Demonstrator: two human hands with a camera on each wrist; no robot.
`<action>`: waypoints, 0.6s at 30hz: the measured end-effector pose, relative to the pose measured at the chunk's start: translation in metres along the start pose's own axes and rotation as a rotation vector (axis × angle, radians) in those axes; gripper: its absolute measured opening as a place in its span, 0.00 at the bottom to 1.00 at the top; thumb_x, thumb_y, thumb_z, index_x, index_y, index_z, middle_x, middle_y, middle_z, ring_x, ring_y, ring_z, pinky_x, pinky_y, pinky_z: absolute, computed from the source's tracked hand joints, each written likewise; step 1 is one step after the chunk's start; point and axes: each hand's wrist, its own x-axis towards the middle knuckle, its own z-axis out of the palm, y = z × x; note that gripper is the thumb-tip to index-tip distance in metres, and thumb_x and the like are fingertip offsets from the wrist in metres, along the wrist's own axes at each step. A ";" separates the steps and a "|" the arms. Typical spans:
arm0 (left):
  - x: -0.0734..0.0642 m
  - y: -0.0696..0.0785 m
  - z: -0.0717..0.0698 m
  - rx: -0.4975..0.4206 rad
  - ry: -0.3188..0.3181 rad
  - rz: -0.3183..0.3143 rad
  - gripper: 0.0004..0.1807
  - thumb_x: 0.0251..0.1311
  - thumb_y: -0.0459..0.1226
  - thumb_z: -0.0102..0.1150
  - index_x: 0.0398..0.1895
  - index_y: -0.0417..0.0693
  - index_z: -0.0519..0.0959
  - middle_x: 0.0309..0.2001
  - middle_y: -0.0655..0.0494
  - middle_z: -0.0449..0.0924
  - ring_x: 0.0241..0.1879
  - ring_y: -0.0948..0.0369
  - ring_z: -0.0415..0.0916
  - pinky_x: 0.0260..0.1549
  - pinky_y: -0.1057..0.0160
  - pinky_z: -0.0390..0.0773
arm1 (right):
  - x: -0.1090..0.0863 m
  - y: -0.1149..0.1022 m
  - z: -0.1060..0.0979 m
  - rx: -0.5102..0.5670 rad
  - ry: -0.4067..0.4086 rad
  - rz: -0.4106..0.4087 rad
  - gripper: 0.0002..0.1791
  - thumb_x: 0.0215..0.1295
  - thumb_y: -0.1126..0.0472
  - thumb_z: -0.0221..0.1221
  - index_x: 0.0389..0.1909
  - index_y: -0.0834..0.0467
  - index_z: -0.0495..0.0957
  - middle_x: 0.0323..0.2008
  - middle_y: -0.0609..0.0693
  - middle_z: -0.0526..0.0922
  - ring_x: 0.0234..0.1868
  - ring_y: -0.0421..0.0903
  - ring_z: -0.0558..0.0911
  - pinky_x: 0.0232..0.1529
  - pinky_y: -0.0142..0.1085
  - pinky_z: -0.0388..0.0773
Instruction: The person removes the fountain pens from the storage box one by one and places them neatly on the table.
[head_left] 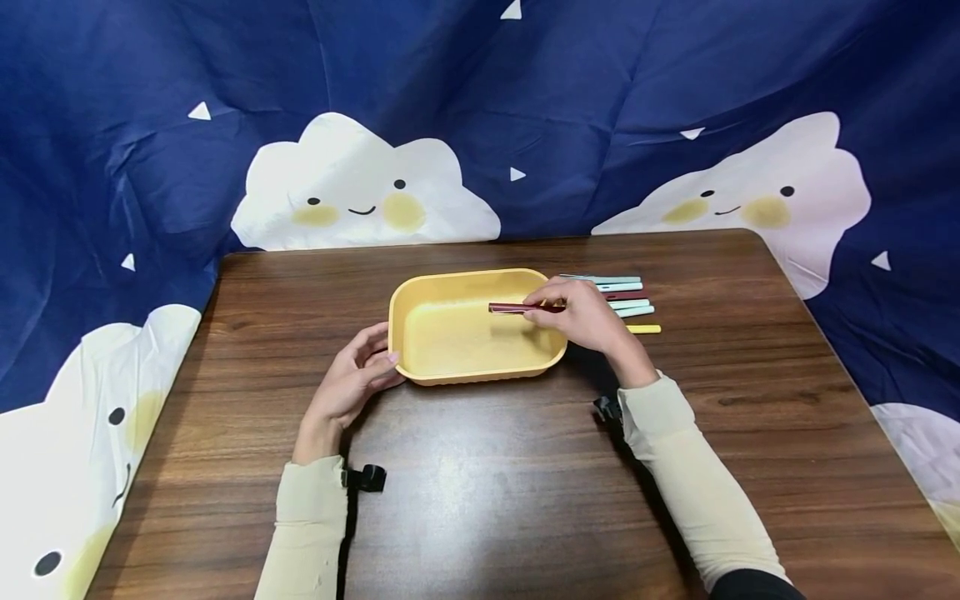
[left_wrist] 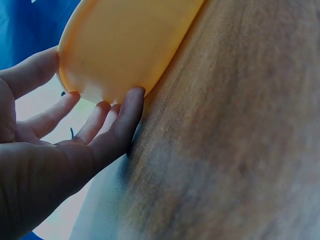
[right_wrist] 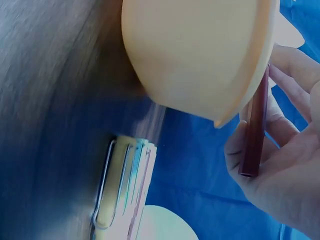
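A yellow rectangular tray [head_left: 450, 346] with rounded corners stands mid-table. My left hand [head_left: 351, 377] holds its left end, the thumb by the near corner and the other fingertips against the outer wall [left_wrist: 115, 55]. Over the tray's right part, my right hand [head_left: 588, 315] pinches a dark red pen [head_left: 507, 308] between thumb and fingers. That pen lies sideways, its free end pointing left above the tray floor. In the right wrist view the pen's end [right_wrist: 254, 140] sticks out below the fingers, beside the tray's rim.
Right of the tray, partly behind my right hand, several pens lie in a row: light blue ones [head_left: 633, 311], another dark red one [head_left: 628, 295] and a yellow one [head_left: 645, 329]. A dark blue curtain [head_left: 555, 100] with cloud prints hangs behind the brown wooden table [head_left: 480, 500].
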 end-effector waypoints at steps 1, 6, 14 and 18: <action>0.000 0.000 0.000 -0.001 0.000 -0.002 0.33 0.69 0.24 0.54 0.76 0.37 0.57 0.65 0.35 0.62 0.52 0.54 0.77 0.47 0.56 0.84 | -0.001 0.001 0.000 -0.003 0.002 -0.005 0.06 0.60 0.63 0.72 0.37 0.59 0.90 0.37 0.50 0.88 0.38 0.47 0.81 0.39 0.41 0.75; -0.003 -0.002 0.000 -0.006 0.000 -0.013 0.34 0.69 0.24 0.55 0.76 0.38 0.58 0.66 0.35 0.62 0.52 0.54 0.77 0.47 0.55 0.84 | -0.009 0.006 -0.001 -0.007 0.007 -0.021 0.05 0.59 0.65 0.73 0.36 0.60 0.90 0.37 0.51 0.88 0.39 0.48 0.82 0.42 0.44 0.77; -0.002 0.000 -0.001 -0.017 -0.008 0.001 0.33 0.69 0.23 0.53 0.76 0.37 0.56 0.66 0.34 0.61 0.53 0.54 0.76 0.47 0.56 0.84 | -0.017 0.014 -0.010 -0.033 0.011 -0.011 0.06 0.60 0.66 0.71 0.38 0.60 0.89 0.38 0.51 0.88 0.40 0.47 0.82 0.43 0.47 0.78; -0.001 0.001 -0.001 -0.018 -0.009 0.002 0.33 0.69 0.22 0.52 0.76 0.37 0.56 0.66 0.34 0.61 0.53 0.53 0.76 0.47 0.56 0.84 | -0.020 0.017 -0.016 -0.042 0.014 -0.004 0.06 0.60 0.66 0.71 0.38 0.59 0.90 0.38 0.51 0.87 0.40 0.47 0.82 0.42 0.44 0.77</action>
